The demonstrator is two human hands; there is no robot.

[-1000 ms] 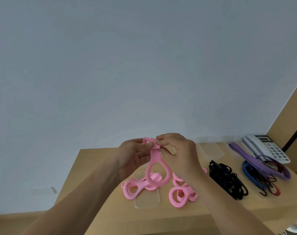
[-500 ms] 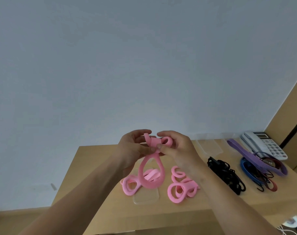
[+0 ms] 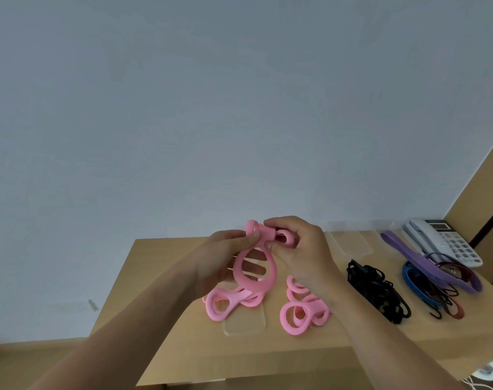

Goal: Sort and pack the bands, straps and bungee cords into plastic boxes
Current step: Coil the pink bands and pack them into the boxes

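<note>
Both hands hold one pink looped band (image 3: 255, 280) up above the wooden table (image 3: 166, 277). My left hand (image 3: 225, 260) pinches its top left with thumb and fingers, its other fingers showing through the big loop. My right hand (image 3: 298, 249) pinches and rolls the band's upper end into a small coil. Under them lie two heaps of pink bands: one (image 3: 225, 304) partly on a clear plastic box (image 3: 245, 323), the other (image 3: 301, 311) to its right.
A black heap of bands (image 3: 377, 291) lies right of the pink ones. Further right are purple, blue and dark red straps with hooks (image 3: 442, 280) and a white desk phone (image 3: 442, 240). Clear plastic boxes (image 3: 349, 243) stand along the back edge by the wall.
My right hand has rolled the band's top end further into a coil. Both hands stay at about the same height over the table.
</note>
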